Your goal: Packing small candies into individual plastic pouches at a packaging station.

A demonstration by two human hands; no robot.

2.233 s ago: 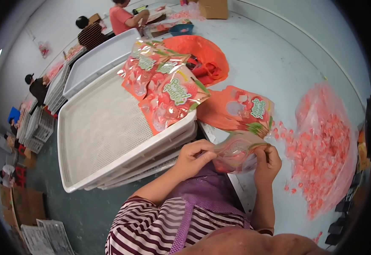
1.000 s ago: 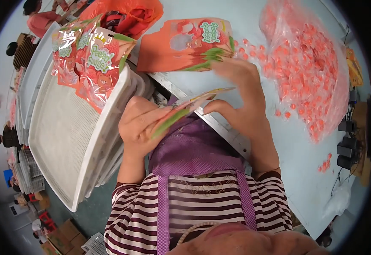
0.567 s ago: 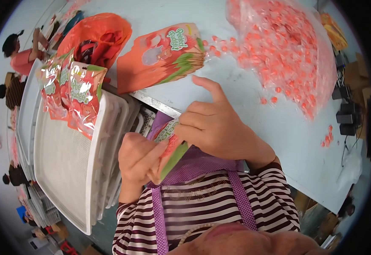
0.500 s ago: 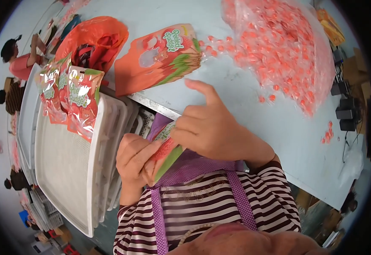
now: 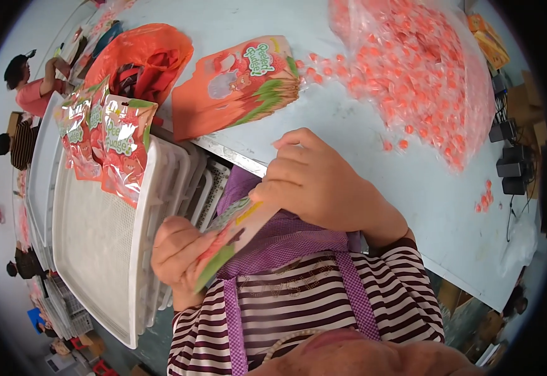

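Observation:
Between my two hands, in front of my purple apron, is a printed candy pouch (image 5: 242, 229), pink with green and red parts, held at a slant. My left hand (image 5: 176, 254) is closed round its lower left end. The fingers of my right hand (image 5: 317, 182) are curled, with thumb and fingers pinching its upper right end. On the table beyond lies a fanned stack of flat red-orange pouches (image 5: 232, 84). Several filled glossy pouches (image 5: 120, 147) rest on the white tray to my left.
White stacked trays (image 5: 92, 244) stand left of the table. An orange plastic bag (image 5: 179, 47) holds red cloth-like stuff. A large clear bag of red wrapped candies (image 5: 411, 81) spills onto the table (image 5: 342, 125). Black adapters (image 5: 512, 166) and cables are at the right edge. People work at far left.
My left hand has moved left and the pouch has turned, showing more of its other end. My right hand's extended index finger has curled in.

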